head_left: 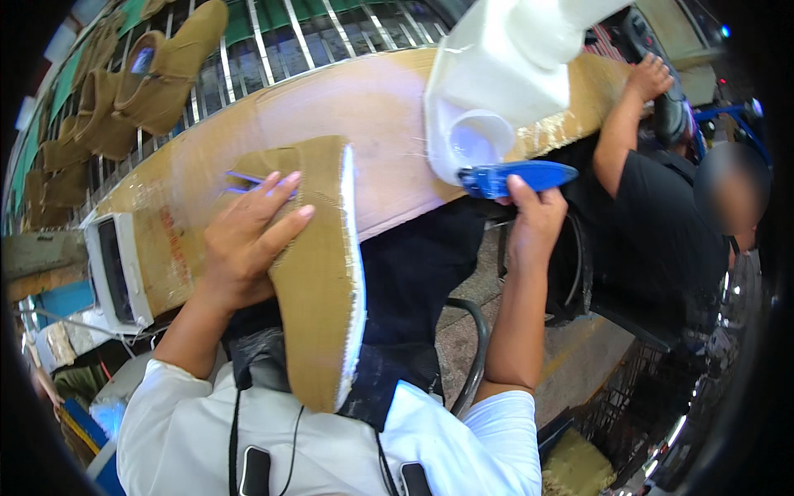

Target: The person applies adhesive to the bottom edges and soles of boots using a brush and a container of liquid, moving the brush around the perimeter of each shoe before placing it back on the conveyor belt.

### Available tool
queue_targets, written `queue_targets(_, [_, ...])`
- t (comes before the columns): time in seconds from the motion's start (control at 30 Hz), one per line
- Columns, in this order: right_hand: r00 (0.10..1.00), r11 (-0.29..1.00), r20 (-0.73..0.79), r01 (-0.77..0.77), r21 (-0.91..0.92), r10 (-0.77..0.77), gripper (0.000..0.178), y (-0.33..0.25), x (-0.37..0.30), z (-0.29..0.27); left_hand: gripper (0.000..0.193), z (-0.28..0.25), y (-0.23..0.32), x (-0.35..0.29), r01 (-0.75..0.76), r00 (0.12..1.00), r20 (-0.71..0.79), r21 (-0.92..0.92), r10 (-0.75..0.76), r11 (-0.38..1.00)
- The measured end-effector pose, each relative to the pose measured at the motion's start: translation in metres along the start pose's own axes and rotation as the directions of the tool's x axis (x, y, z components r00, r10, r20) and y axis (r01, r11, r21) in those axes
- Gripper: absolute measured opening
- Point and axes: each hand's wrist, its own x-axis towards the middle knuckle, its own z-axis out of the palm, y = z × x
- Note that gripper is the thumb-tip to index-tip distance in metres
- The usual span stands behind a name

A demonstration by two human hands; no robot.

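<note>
From my remote seat, I saw the left hand, fingers half spread, over the tan boot left of the white jug; I couldn't tell whether it gripped. The right hand pinched a blue tool at the jug's opening.

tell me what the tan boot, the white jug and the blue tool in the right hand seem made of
Tan boot: probably suede or suede-like fabric; matte, with no shine.
White jug: likely moulded plastic; smooth, softly shiny, rounded edges.
Blue tool in the right hand: its blue part looks like hard plastic; smooth, evenly coloured.
</note>
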Motion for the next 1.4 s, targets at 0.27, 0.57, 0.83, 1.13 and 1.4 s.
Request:
queue_targets(0.27, [0.991,0.921,0.067,-0.135,0.366,0.119,0.016,0.006,-0.045,0.049,0.059,0.003,0.001,-0.013,-0.004,1.0,0.026,0.032,0.003,0.999])
queue_targets(0.57, [0.977,0.911,0.168,-0.183,0.37,0.128,0.014,0.025,-0.05,0.103,0.057,0.003,0.001,-0.016,-0.01,1.0,0.009,0.013,0.01,1.0])
queue_targets(0.83, [0.943,0.936,0.081,0.33,-0.122,-0.322,0.015,0.035,-0.075,0.104,0.053,0.014,0.001,-0.011,0.034,0.996,-0.078,-0.016,-0.036,0.999])
queue_targets(1.13, [0.796,0.826,0.393,0.547,-0.137,-0.461,0.027,-0.022,-0.106,0.06,0.047,0.024,0.001,-0.011,0.053,0.984,-0.17,-0.023,-0.056,0.998])
queue_targets(1.4, [0.915,0.702,0.275,-0.402,0.587,0.294,0.025,-0.041,-0.112,0.041,0.047,0.026,-0.014,-0.019,0.089,0.969,-0.219,-0.107,-0.111,0.99])
